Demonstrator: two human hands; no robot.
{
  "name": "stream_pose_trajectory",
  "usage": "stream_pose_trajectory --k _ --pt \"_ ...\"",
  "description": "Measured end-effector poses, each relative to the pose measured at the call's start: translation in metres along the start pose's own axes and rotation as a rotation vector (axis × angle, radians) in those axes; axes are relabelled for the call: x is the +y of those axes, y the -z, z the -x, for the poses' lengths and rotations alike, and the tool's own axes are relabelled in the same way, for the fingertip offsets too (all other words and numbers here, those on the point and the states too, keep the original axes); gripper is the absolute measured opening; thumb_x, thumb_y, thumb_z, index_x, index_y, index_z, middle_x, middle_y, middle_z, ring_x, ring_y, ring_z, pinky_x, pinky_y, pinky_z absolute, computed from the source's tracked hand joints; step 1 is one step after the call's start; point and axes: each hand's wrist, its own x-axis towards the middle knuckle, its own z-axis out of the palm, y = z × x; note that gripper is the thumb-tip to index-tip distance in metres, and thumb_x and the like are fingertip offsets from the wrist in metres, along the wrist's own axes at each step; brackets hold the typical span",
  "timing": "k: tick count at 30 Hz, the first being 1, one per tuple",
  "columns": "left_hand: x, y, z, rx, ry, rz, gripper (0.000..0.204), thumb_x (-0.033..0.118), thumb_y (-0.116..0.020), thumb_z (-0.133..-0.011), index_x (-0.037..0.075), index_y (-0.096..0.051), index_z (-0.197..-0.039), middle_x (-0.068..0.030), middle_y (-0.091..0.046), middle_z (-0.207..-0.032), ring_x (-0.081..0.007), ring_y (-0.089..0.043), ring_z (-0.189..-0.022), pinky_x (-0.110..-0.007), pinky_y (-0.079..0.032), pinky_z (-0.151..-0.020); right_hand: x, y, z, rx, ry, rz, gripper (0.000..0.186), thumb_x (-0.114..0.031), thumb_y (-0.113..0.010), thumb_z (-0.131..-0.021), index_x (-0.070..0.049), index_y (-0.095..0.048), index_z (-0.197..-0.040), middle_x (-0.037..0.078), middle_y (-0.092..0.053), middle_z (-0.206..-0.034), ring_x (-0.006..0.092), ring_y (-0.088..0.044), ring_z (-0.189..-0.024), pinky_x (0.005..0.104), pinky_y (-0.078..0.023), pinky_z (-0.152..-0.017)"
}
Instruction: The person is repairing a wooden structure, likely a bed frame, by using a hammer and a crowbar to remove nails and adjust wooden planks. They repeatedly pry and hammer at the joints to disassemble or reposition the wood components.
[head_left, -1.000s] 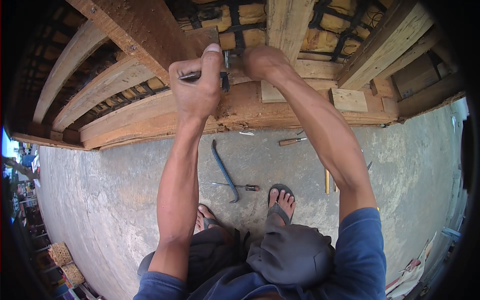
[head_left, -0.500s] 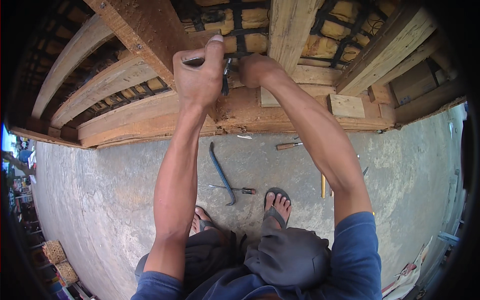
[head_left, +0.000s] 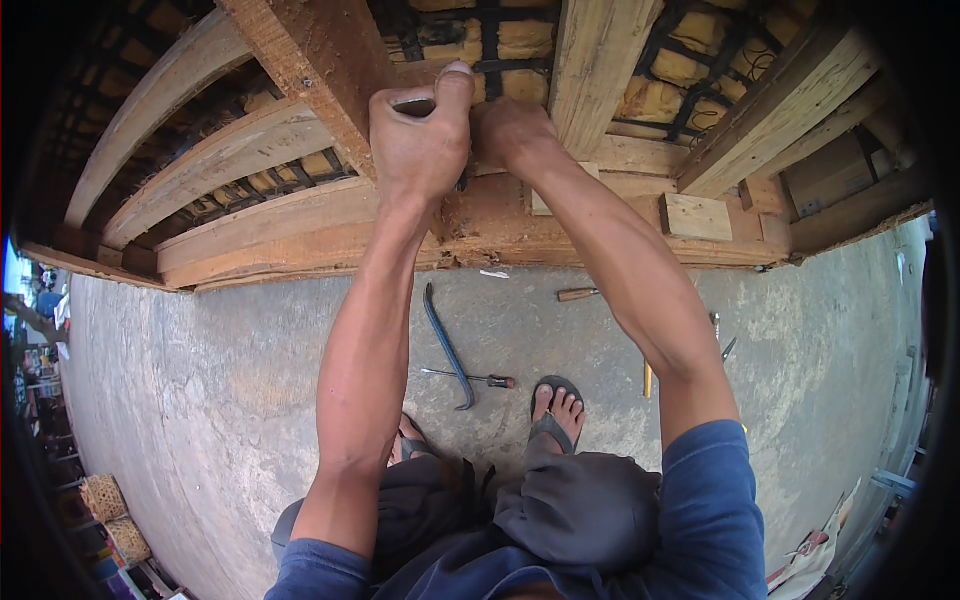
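Observation:
My left hand (head_left: 420, 140) is closed in a fist with the thumb pointing up, beside a thick wooden post (head_left: 315, 75) of an upturned furniture frame. What it grips is hidden; a small dark bit shows just below it. Close against it on the right, my right hand (head_left: 513, 135) is also closed, its fingers turned away so that their hold cannot be seen. Behind both hands run black webbing straps (head_left: 490, 45) crossing over yellow padding (head_left: 527, 38). A lighter upright board (head_left: 600, 75) stands just right of my right hand.
On the concrete floor (head_left: 250, 350) lie a blue pry bar (head_left: 445, 345), a screwdriver (head_left: 495, 381) across it and a wooden-handled tool (head_left: 577, 294). Farther right is a yellow-handled tool (head_left: 648, 380). A small wood block (head_left: 695, 215) rests on the frame's front rail (head_left: 340, 250). Woven baskets (head_left: 103, 497) stand far left.
Both hands have come closer together, the left shifting right and slightly up. The dark frayed strip and metallic piece between them are now mostly covered. The whole view has shifted slightly.

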Motion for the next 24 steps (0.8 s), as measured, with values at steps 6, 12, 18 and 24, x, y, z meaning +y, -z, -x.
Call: stream_pose_trajectory --k 6,12,18,24 --pt "0.002 -0.007 0.002 0.042 -0.001 0.001 0.052 0.034 -0.066 -0.091 0.001 -0.057 -0.052 0.0017 -0.05 -0.049 -0.0102 -0.045 -0.049 -0.032 -0.037 -0.051 0.001 -0.006 -0.006 0.06 -0.022 0.071 0.032 -0.02 -0.061 -0.093 -0.012 -0.073 -0.122 0.011 -0.071 -0.126 0.0298 -0.069 -0.116 0.0409 -0.058 -0.092" --pt "0.0 -0.007 0.003 0.045 -0.003 -0.014 0.053 0.033 -0.065 -0.095 0.006 -0.055 -0.051 0.0039 -0.049 -0.051 -0.0081 -0.042 -0.049 -0.03 -0.032 -0.05 0.005 -0.009 -0.007 0.017 -0.045 0.053 0.032 -0.018 -0.062 -0.092 -0.008 -0.073 -0.12 0.014 -0.071 -0.126 0.029 -0.069 -0.117 0.0402 -0.058 -0.092" --pt "0.005 -0.009 -0.001 0.047 0.036 -0.019 0.05 0.034 -0.067 -0.089 0.0 -0.058 -0.053 -0.0019 -0.053 -0.049 -0.0133 -0.051 -0.05 -0.035 -0.043 -0.054 0.012 -0.016 -0.001 0.037 -0.087 0.043 0.032 -0.017 -0.061 -0.091 -0.006 -0.074 -0.117 0.016 -0.071 -0.125 0.0299 -0.068 -0.118 0.0406 -0.057 -0.093" --pt "0.005 -0.011 0.0 0.079 -0.003 -0.025 0.054 0.035 -0.066 -0.094 0.008 -0.051 -0.051 0.0059 -0.045 -0.051 -0.0068 -0.039 -0.05 -0.03 -0.03 -0.05 0.018 -0.025 0.0 0.091 -0.101 0.039 0.034 -0.015 -0.058 -0.092 -0.005 -0.072 -0.121 0.018 -0.07 -0.126 0.0307 -0.068 -0.117 0.0408 -0.057 -0.094"
